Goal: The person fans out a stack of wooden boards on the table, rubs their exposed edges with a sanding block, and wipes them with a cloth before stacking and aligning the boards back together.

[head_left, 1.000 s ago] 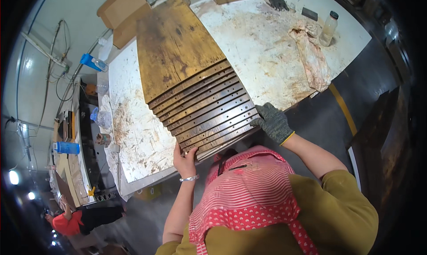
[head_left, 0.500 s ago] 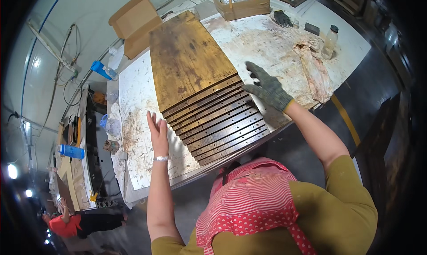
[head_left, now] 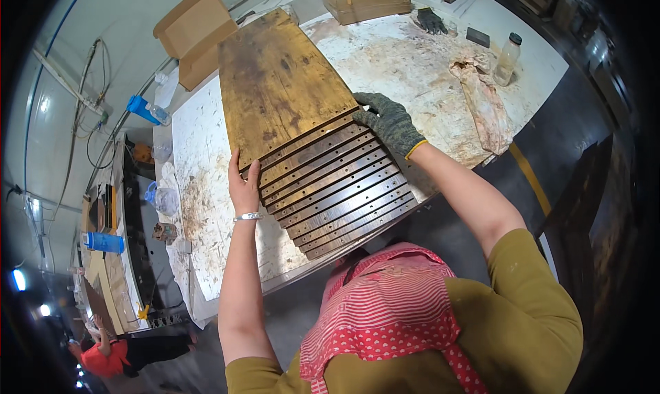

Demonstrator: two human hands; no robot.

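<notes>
A stack of brown-stained wooden boards (head_left: 287, 78) lies on the table, the boards staggered so their drilled front edges (head_left: 337, 188) show like steps toward me. My bare left hand (head_left: 244, 188), a silver bangle at its wrist, grips the left front corner of the top board between thumb and fingers. Around the right front corner of that same board curls my right hand (head_left: 392, 122), in a dark grey knit glove. Its thumb rests on the board's front edge, and the fingers reach along the side.
Behind the stack stand an open cardboard box (head_left: 196, 33) and a carton of supplies (head_left: 364, 6). To the right are a spare glove (head_left: 431, 21), a dark block (head_left: 478, 37), a lidded bottle (head_left: 507, 61) and a stained rag (head_left: 481, 105). A person in red (head_left: 106, 356) is far left.
Both hands have moved in from beside the stack and taken hold of the top board's front corners. The view has shifted slightly.
</notes>
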